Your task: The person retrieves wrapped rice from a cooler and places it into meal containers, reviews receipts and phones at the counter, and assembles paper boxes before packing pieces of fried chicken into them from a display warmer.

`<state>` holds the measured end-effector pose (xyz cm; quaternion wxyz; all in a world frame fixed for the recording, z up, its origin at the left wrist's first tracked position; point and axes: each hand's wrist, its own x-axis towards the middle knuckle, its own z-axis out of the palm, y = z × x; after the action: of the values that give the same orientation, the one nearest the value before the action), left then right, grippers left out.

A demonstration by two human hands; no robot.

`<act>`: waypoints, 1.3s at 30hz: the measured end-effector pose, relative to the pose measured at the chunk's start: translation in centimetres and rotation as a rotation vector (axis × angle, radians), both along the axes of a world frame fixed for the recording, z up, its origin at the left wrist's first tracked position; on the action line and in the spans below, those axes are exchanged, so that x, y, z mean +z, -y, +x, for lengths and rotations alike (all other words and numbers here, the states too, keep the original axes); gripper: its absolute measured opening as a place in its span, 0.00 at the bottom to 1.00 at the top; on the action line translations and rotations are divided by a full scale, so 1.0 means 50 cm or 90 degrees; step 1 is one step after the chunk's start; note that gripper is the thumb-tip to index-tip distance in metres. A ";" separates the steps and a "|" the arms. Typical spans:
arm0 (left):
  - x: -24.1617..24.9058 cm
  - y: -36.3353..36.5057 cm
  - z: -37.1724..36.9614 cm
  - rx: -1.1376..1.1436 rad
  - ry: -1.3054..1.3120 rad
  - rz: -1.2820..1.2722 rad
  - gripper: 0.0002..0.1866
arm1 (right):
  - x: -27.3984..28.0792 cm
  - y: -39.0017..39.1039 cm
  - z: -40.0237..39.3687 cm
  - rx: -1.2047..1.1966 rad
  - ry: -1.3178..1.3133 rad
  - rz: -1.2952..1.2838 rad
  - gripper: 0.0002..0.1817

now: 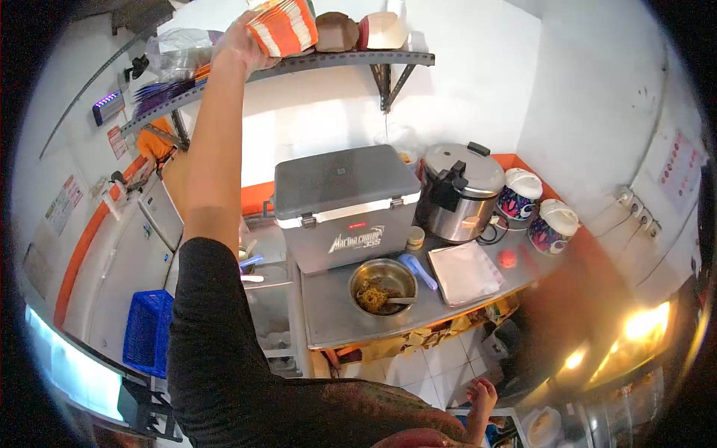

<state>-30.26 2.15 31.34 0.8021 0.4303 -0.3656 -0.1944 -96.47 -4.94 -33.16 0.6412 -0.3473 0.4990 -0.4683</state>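
My left hand (240,49), in a clear plastic glove, is raised to the wall shelf (343,60). Its fingers close on the side of a stack of orange-and-white striped paper packaging (282,28). Beside that stack are a brown stack of packaging (337,32) and a cream-and-red one (385,31). Low in the view, my right hand (482,394) hangs near my body above the floor tiles. Its fingers are loosely curled and slightly apart, with nothing visible in them.
A grey cooler box (347,201) and a large rice cooker (461,190) stand on the metal table (328,321). In front are a steel bowl (382,278) with noodle-like food and a utensil, paper sheets (464,273), and patterned containers (520,196). A blue basket (147,332) is at left.
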 end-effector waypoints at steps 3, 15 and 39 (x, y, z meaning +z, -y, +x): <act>0.010 0.039 0.022 0.080 -0.040 0.048 0.24 | -0.012 0.028 0.036 -0.016 -0.043 0.039 0.14; 0.025 0.047 0.096 0.118 -0.142 0.029 0.18 | -0.059 0.075 0.070 -0.017 -0.012 0.056 0.12; -0.009 0.162 0.059 0.150 -0.124 -0.076 0.31 | -0.128 0.110 0.004 -0.067 -0.003 0.072 0.10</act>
<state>-27.32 -5.93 30.91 0.8750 0.4012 -0.2439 -0.1177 -96.29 -10.46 -39.54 0.6332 -0.2850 0.5439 -0.4712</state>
